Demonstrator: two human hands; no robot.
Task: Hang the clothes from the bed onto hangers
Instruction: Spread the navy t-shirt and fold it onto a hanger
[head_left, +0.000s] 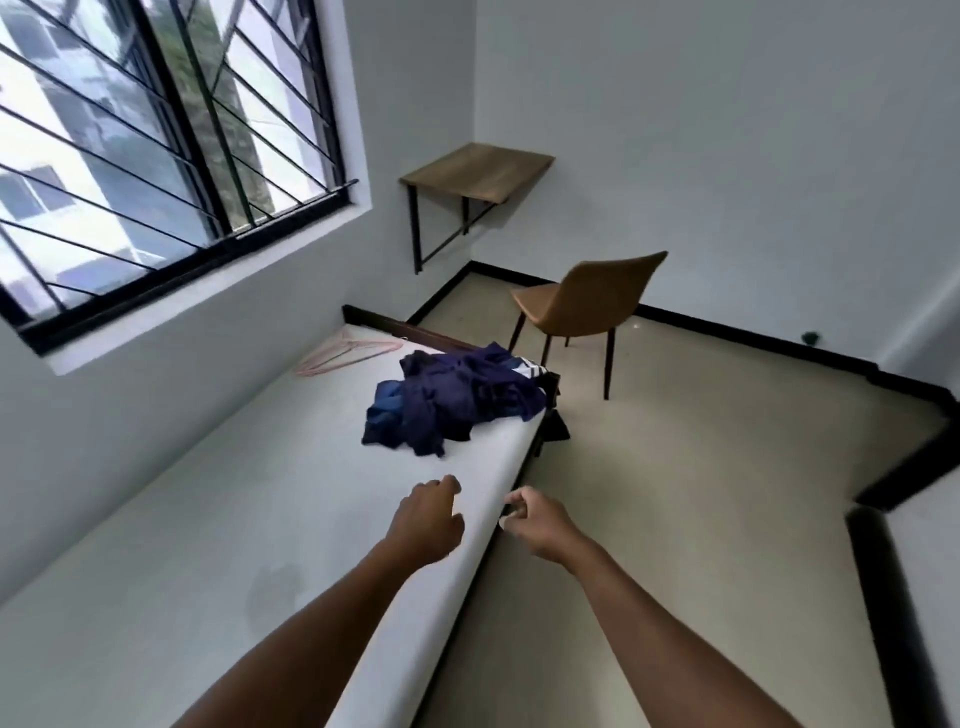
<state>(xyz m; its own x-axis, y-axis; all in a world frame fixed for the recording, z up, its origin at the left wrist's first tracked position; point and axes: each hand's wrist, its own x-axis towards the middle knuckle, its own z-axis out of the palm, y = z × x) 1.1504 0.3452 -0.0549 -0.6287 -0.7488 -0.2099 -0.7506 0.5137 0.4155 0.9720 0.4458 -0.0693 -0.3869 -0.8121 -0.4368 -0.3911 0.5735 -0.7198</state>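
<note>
Nearest, the left grip (428, 514) hangs loosely curled, empty, over the smooth white bed (208, 519); the right grip (535, 525) curls at its edge, contents unclear. Beyond, crumpled navy clothes (457, 400) heap on the bed, thin pink wire hangers (348, 353) behind. Farthest: tan chair (587, 306), wooden tabletop (478, 171).

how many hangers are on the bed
2, as far as I can tell: pink hangers lying overlapped on the bed below the window, beyond the clothes pile. More may be hidden under it.
</note>
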